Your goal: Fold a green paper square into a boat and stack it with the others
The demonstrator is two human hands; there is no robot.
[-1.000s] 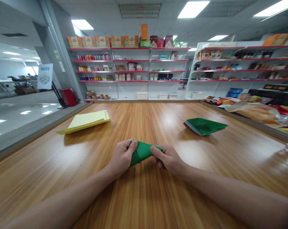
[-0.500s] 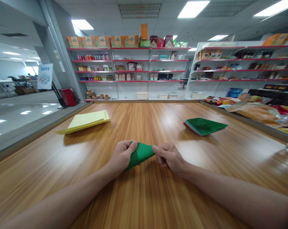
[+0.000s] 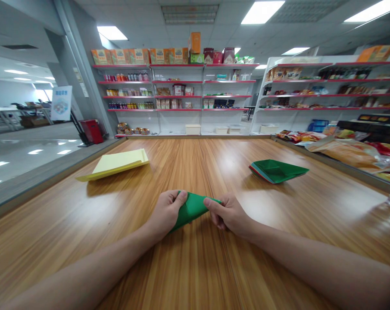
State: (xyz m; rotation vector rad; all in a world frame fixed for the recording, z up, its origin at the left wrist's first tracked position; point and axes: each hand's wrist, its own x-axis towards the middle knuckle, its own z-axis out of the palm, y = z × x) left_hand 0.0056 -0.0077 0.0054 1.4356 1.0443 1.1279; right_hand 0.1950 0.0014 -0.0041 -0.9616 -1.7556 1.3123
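A folded piece of green paper (image 3: 192, 208) lies low over the wooden table (image 3: 188, 172), held between both my hands. My left hand (image 3: 165, 214) pinches its left end, thumb on top. My right hand (image 3: 229, 213) pinches the right tip with thumb and forefinger. The paper's underside is hidden by my fingers.
A stack of pale yellow sheets (image 3: 115, 164) lies at the far left of the table. Folded green paper pieces over other colours (image 3: 275, 170) sit at the far right. Snack bags (image 3: 343, 150) line the right edge. Store shelves (image 3: 175, 92) stand behind.
My right hand slid a little left along the paper's tip and back; the green paper shifted slightly between my fingers. Nothing else moved.
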